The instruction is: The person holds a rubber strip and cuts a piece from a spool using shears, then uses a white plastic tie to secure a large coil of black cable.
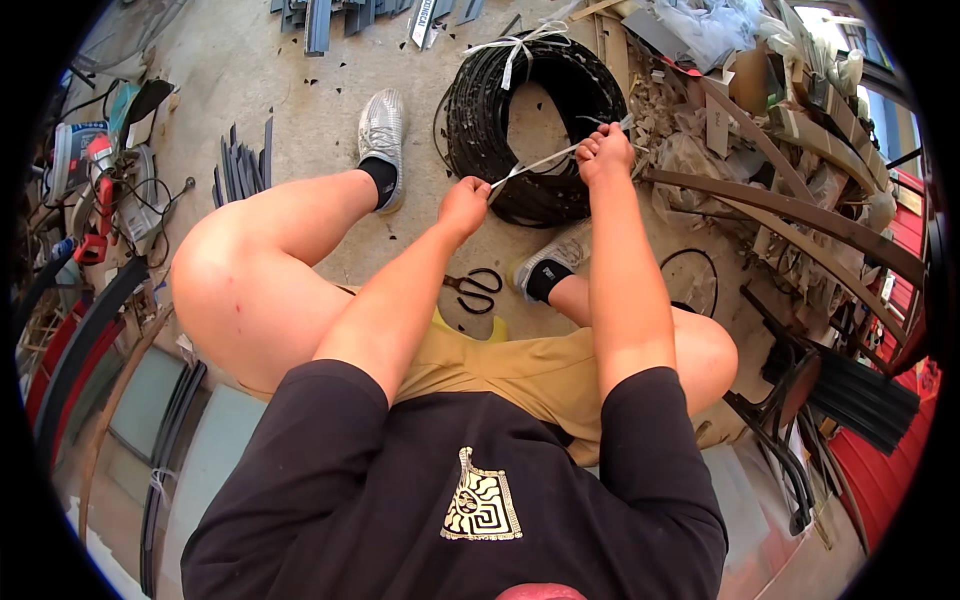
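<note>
A thick coil of black strip or tubing (470, 110) lies on the floor in front of me, between and beyond my feet. White string (513, 45) is tied round its far side in a bow. A second length of white string (540, 161) runs taut across the coil's near part. My left hand (465, 205) is closed on one end of it, at the coil's near left edge. My right hand (605, 153) grips the other end over the coil's right side. Black-handled scissors (473, 290) lie on the floor below the coil.
Scrap plastic, cardboard and long curved strips (790, 205) are heaped along the right. Grey strips (243, 165) lie left of my leg, with more strips (318, 22) at the far edge. A red-handled tool (100, 200) and cables sit at far left.
</note>
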{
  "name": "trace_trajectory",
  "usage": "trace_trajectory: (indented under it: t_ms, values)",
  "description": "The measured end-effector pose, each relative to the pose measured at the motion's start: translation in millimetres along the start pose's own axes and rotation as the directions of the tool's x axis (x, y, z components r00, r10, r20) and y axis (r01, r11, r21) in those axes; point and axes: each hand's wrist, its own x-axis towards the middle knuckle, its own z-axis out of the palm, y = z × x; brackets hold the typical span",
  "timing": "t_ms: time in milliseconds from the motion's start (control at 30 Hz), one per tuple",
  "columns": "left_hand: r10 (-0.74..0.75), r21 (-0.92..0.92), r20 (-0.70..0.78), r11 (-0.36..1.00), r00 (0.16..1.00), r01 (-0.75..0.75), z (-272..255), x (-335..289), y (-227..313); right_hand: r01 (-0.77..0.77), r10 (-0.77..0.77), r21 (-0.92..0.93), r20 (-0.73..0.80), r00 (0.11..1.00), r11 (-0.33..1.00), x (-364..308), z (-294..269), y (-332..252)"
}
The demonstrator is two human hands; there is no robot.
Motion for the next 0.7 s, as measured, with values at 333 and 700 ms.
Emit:
trace_trajectory:
  t_ms: [333,700]
  values:
    - [-0.203,-0.019,0.287,0.976,0.936,0.217,-1.4,-7.0,32.6,0.054,-0.058,-0.047,-0.085,0.995,0.997,44.3,20.7,-7.4]
    - [-0.161,-0.345,0.32,0.898,0.934,0.273,27.5,6.0,6.4,0.029,-0.012,-0.112,0.155,0.988,0.993,-33.1,-8.3,-12.2]
